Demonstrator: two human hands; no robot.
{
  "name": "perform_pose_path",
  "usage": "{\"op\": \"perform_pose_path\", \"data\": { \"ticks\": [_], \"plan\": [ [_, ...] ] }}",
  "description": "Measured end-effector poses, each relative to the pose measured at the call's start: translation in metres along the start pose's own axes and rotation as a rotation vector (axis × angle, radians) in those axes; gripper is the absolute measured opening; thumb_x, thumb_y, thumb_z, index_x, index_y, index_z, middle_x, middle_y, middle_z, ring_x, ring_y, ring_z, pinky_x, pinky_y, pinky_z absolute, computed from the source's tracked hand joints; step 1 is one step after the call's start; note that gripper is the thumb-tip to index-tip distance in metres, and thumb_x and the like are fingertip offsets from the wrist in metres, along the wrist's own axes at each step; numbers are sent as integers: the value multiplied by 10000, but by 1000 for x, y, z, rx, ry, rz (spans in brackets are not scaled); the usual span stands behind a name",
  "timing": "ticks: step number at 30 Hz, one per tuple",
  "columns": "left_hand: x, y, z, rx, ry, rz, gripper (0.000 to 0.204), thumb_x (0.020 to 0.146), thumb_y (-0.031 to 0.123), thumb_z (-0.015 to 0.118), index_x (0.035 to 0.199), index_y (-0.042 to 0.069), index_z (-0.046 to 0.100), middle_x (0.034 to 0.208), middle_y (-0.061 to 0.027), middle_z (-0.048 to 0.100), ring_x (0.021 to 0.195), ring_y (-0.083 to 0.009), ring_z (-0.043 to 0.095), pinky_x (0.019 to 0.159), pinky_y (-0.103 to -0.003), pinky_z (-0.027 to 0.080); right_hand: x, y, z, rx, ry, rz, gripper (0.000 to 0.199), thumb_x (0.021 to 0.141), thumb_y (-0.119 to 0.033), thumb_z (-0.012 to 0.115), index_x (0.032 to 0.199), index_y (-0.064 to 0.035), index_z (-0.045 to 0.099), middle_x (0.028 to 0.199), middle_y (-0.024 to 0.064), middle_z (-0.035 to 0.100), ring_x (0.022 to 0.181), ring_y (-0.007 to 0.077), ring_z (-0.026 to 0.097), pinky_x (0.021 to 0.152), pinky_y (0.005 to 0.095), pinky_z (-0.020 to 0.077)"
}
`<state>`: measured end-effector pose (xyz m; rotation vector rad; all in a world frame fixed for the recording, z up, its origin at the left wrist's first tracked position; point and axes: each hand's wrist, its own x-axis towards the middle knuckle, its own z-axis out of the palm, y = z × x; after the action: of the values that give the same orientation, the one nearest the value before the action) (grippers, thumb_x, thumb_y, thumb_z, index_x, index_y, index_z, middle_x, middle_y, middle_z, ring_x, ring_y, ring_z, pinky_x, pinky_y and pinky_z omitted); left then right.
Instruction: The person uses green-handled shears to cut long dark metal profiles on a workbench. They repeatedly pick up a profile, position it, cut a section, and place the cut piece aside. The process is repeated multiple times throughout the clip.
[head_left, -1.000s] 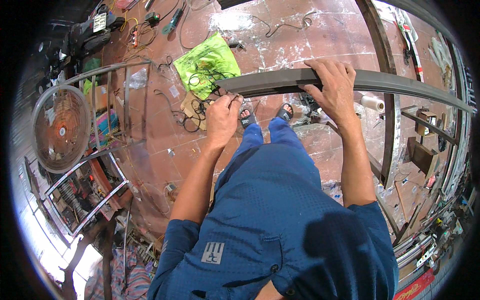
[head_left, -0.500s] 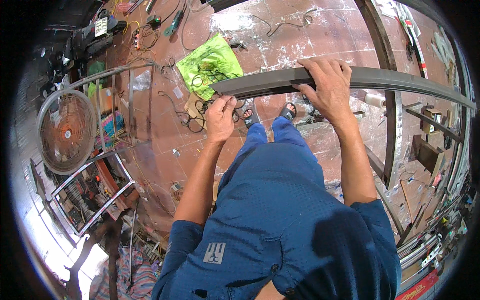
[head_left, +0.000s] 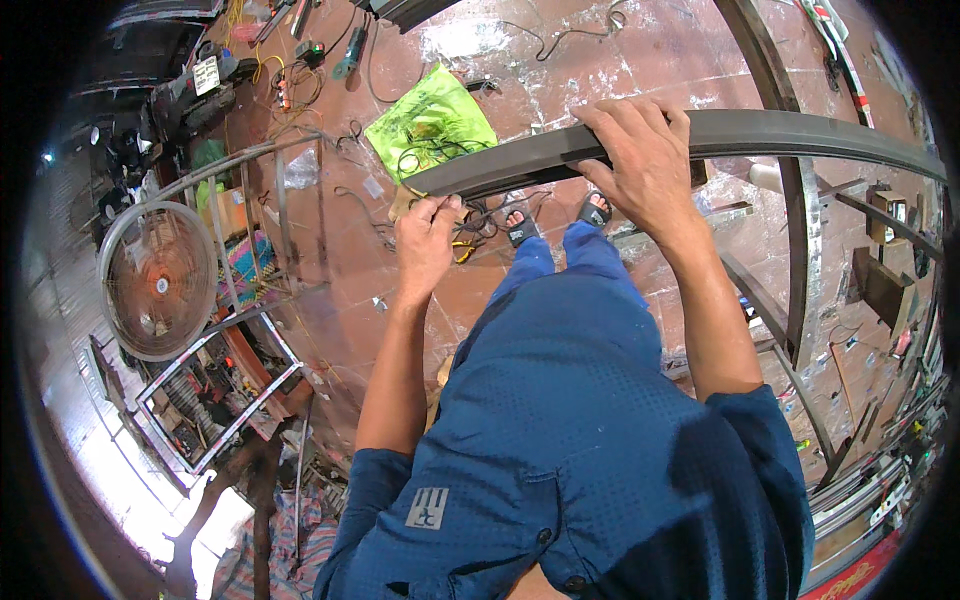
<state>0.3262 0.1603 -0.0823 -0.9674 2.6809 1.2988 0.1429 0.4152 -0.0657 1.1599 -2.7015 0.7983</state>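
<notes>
My left grip (head_left: 428, 235) pinches the bar (head_left: 750, 131) near its left end; my right grip (head_left: 645, 165) curls over it; probably stiff, heavyish, best held wide apart

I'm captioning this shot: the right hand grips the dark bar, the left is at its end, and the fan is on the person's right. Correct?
Not quite: the head view shows the fan on the person's left. The right hand grips the dark bar; the left hand is at its end.
</notes>
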Motion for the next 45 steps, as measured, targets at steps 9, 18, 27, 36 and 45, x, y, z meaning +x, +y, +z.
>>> {"op": "perform_pose_path", "data": {
  "ticks": [9,18,27,36,45],
  "plan": [
    [4,1,0,-255,-79,-214,253,1014,160,654,1153,-36,733,932,-37,737,804,-97,614,722,-275,489,-1,3,1,12,25,3,545,739,-310,849,1225,-158,655,1144,39,653,1156,250,601,1087,494,361],
    [-9,1,23,119,154,67,249,1042,182,608,1198,10,699,951,-169,743,873,-235,706,810,-381,540,-2,4,0,32,4,10,541,800,-325,804,1292,-158,654,1194,43,662,1150,261,595,1101,474,337],
    [-12,-3,33,63,229,137,245,1050,192,606,1140,-18,695,915,-134,730,830,-163,630,778,-345,520,0,3,0,31,51,4,519,745,-304,840,1209,-174,647,1100,18,637,1150,229,594,1090,482,355],
    [-10,-9,34,-161,192,-53,193,1035,159,643,1074,-18,709,853,-26,674,778,-111,586,709,-292,488,0,3,1,36,71,3,531,737,-295,843,1217,-179,648,1098,12,634,1151,222,593,1090,479,358],
    [1,-30,14,-374,-21,-260,235,1024,222,666,1012,-10,705,863,-4,653,760,-86,559,699,-268,449,2,4,0,41,44,3,545,749,-281,840,1249,-179,647,1140,12,643,1167,222,596,1103,479,354]
  ]
}}
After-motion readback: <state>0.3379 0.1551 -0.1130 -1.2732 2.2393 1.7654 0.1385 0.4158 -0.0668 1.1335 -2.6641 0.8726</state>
